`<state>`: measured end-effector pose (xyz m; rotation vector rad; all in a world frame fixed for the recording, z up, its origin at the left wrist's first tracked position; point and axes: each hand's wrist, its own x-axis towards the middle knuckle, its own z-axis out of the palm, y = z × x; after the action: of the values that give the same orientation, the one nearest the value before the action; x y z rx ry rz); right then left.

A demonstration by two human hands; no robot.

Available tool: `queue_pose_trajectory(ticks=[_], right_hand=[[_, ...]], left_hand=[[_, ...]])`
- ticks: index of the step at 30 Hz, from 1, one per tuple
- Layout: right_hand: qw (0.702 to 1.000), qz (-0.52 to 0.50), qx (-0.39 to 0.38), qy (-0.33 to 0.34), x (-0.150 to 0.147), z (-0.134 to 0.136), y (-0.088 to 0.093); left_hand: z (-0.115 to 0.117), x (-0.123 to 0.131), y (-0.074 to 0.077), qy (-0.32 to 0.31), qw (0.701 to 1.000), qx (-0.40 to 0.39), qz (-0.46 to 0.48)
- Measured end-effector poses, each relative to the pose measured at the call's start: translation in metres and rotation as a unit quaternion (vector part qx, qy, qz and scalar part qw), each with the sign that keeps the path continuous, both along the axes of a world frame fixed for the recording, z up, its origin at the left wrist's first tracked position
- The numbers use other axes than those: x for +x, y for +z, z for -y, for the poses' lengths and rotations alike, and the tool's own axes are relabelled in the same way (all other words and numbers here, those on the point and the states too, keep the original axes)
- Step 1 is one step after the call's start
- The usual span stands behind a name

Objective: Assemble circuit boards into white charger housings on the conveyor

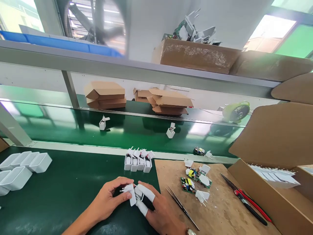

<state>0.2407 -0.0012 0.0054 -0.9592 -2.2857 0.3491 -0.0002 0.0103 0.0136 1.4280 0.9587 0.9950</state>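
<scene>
My left hand pinches a white plug plate with metal pins pointing left. My right hand wears white covers on its fingertips and closes on a small white adapter part right beside the plate. The fingers hide much of this part, and I cannot tell whether it is joined to the plate. Just beyond both hands stands a row of white adapter housings, open at the top, with plug plates leaning out of them.
Tweezers, circuit boards and red-black pliers lie on a brown board. An open carton stands right, empty white housings left. Adapters sit on the green belt under a shelf.
</scene>
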Motion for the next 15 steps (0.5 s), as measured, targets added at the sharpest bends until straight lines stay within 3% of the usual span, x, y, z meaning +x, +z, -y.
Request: queue_pose_trajectory(ticks=[3, 7, 10, 13, 15], right_hand=[[0.999, 0.054, 0.003, -0.005, 0.001, 0.004, -0.006], [0.985, 0.173, 0.004, -0.012, 0.002, 0.009, -0.005], [0.977, 0.214, -0.011, -0.011, 0.003, 0.012, 0.003], [0.981, 0.193, -0.028, -0.016, 0.003, 0.014, 0.009], [0.986, 0.163, -0.026, -0.018, 0.002, 0.013, 0.010]], left_hand=[[0.002, 0.011, -0.004, 0.058, 0.998, -0.012, -0.020], [0.003, 0.026, 0.007, 0.111, 0.987, 0.026, -0.110], [0.001, 0.035, 0.015, 0.161, 0.964, 0.107, -0.183], [-0.006, 0.042, 0.014, 0.207, 0.925, 0.214, -0.237], [-0.011, 0.046, 0.012, 0.225, 0.906, 0.246, -0.262]])
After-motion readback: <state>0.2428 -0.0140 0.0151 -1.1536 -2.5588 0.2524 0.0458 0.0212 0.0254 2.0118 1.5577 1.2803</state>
